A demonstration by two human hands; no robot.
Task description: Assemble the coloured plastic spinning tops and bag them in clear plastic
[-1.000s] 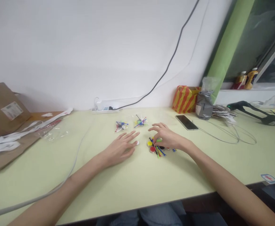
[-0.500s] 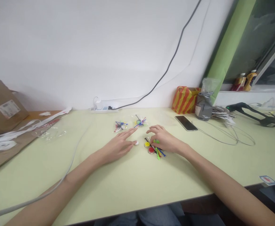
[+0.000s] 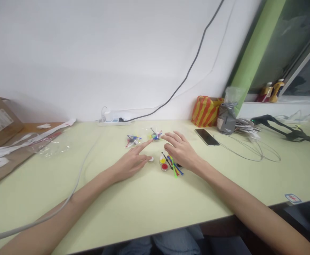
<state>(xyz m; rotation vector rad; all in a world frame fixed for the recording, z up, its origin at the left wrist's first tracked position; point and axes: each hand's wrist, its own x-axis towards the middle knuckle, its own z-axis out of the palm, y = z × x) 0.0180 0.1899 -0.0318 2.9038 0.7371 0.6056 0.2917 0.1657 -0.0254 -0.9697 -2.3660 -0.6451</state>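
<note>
My left hand (image 3: pixel 132 161) lies flat on the pale green table (image 3: pixel 155 205), fingers stretched out, thumb touching a small white disc (image 3: pixel 151 159). My right hand (image 3: pixel 180 150) hovers with fingers spread just above a loose pile of small parts (image 3: pixel 168 164): a yellow disc, a red disc and thin green, blue and black sticks. It holds nothing. Beyond the hands lie two small clear packets of coloured sticks (image 3: pixel 132 140), (image 3: pixel 155 135).
A phone (image 3: pixel 207 137) lies right of the hands, with a striped bag (image 3: pixel 204 111), a grey pouch (image 3: pixel 226 118) and thin wire loops (image 3: pixel 250 150) behind. A power strip (image 3: pixel 111 121) sits by the wall. A grey cable (image 3: pixel 75 187) crosses the left side; cardboard and paper scraps (image 3: pixel 0 148) lie far left.
My right hand has lifted off the pile and opened its fingers, moving up and away. The left hand has stayed flat beside the white disc. The view has shifted slightly.
</note>
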